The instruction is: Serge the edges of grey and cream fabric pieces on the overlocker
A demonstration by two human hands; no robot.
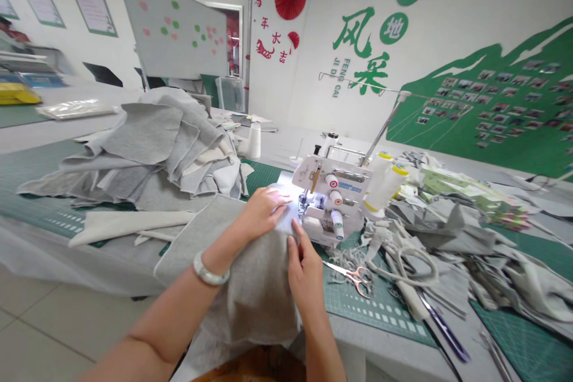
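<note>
Pressing, the left hand (264, 212) steadies grey cloth (253, 277) at the lit sewing machine (347, 209); the right hand (308, 262), thumb and forefinger narrowly parted, touches the cloth's edge. Seaming looks unfinished; whether the piled pieces (150, 131) are done is unclear.

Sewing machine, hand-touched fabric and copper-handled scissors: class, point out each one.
Sewing machine (350, 200), head view: white front panel.
Fabric (259, 286), head view: middle of the drape.
Copper-handled scissors (348, 274), head view: near the pivot.
</note>
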